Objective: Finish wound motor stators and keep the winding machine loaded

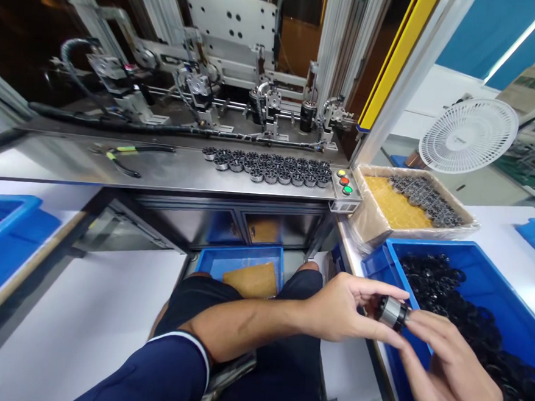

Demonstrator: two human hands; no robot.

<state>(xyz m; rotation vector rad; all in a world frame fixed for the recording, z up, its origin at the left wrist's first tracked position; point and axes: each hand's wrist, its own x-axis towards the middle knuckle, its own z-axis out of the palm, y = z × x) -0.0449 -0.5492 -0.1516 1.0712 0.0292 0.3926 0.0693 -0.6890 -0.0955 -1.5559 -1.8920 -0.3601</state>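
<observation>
A small round part [392, 312], black with a silvery metal band, is held between my two hands over the near edge of a blue bin [478, 255]. My left hand [349, 307] grips it from the left between thumb and fingers. From the right, the fingertips of my right hand [451, 366] press against its black end. Many loose black parts [474, 325] fill much of the bin. On the steel ledge, rows of similar round parts [272, 167] stand close together.
Pliers [133, 154] lie on the ledge's left side. A button box [345, 190] sits at its right end. Beyond the bin are a lined carton [400, 203] of metal parts and a white fan [469, 135]. Machine fixtures [202, 92] stand behind the ledge.
</observation>
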